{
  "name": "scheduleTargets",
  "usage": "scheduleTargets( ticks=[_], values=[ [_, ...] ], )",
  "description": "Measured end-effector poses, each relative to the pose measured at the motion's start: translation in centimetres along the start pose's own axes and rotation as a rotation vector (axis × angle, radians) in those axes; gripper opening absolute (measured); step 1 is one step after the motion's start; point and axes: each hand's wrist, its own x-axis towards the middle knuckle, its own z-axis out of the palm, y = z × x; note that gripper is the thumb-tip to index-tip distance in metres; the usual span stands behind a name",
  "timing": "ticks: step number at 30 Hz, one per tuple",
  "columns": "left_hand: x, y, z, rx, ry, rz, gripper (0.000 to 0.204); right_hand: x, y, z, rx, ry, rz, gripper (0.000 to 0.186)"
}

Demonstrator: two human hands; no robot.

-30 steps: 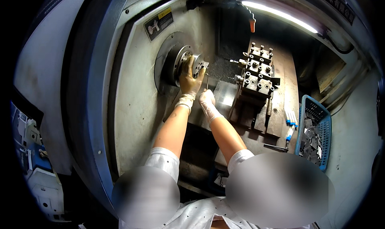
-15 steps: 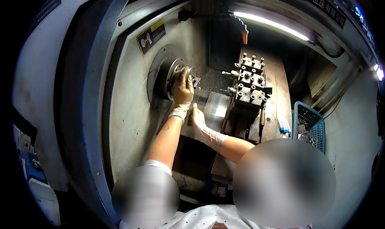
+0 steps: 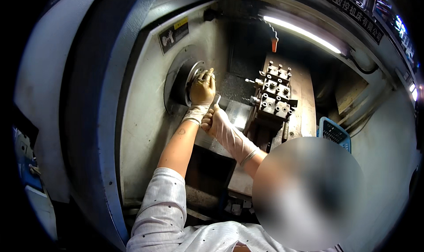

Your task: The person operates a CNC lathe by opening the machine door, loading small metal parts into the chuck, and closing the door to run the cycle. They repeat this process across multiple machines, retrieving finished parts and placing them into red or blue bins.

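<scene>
My left hand [image 3: 202,92], in a thin yellowish glove, reaches to the face of the round dark chuck [image 3: 182,85] on the machine's left wall. Its fingers are bent and pressed together there; whatever lies under them is hidden. Just below and to the right, my right hand [image 3: 215,122], gloved too, is closed in a fist beside the left wrist. A thin metal rod [image 3: 218,99] sticks up out of that fist with only its pale end showing. I cannot make out the rod's lower part.
Right of my hands stands a row of steel tool holders [image 3: 276,91] with upright bolts, on a brownish slide [image 3: 302,93]. A blue plastic basket [image 3: 335,135] is farther right. An orange-red handle [image 3: 274,44] hangs at the back, near a lit tube lamp [image 3: 302,33].
My right hand has turned and closed into a fist nearer my left wrist, and less of the rod shows. My left hand stays at the chuck. The view has shifted slightly.
</scene>
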Motion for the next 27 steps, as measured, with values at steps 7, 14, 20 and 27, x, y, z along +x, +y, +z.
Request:
scheduleTargets(
  ticks=[7, 14, 20, 27],
  values=[
    [0.5, 0.3, -0.1, 0.066, 0.005, -0.067, 0.027, 0.9, 1.1, -0.8, 0.07, -0.122, -0.104, 0.041],
    [0.5, -0.2, 0.5, 0.07, -0.034, 0.049, 0.029, -2.4, 0.6, -2.5, -0.073, -0.125, -0.328, 0.037],
    [-0.1, -0.4, 0.4, 0.09, -0.166, -0.07, 0.039, -14.6, 2.2, -14.2, -1.787, 0.429, -1.367, 0.011],
    [-0.9, 2.7, -4.0, -0.174, 0.202, -0.143, 0.046, -15.8, 1.3, -17.8, -2.338, 0.413, -1.439, 0.016]
  ],
)
